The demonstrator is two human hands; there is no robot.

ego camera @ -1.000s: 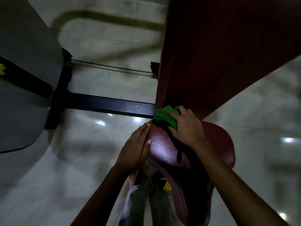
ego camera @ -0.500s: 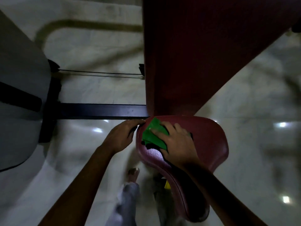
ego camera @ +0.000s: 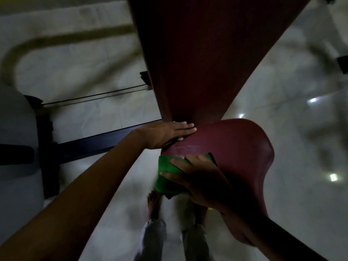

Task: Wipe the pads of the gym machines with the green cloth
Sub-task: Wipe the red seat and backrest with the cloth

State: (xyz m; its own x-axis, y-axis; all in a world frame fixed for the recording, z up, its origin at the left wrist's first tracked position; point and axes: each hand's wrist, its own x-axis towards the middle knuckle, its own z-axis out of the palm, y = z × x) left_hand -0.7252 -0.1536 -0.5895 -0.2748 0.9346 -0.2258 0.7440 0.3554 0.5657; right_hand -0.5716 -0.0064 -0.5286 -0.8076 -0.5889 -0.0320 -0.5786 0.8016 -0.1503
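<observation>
Right hand [ego camera: 199, 178] of mine lies spread over the green cloth [ego camera: 167, 174], fingers splayed and pressing it down on the near left edge of the dark red seat pad [ego camera: 235, 147]. Part of the cloth hangs off the pad's rim below my thumb, so the cloth sits half on the pad and half over its side. My grip is a flat press more than a closed fist; the fingers curve only slightly over the fabric.

My left hand [ego camera: 165, 134] is flat and open, holding nothing, its fingers stretched out along the far left edge of the seat, right where the seat meets the tall red back pad [ego camera: 197, 53] rising above it.

Beside my left forearm a dark steel frame bar [ego camera: 105, 142] runs across the pale glossy floor [ego camera: 301, 129]. Below the seat my bare foot [ego camera: 153, 204] and grey trouser legs [ego camera: 152, 240] show, blurred.
</observation>
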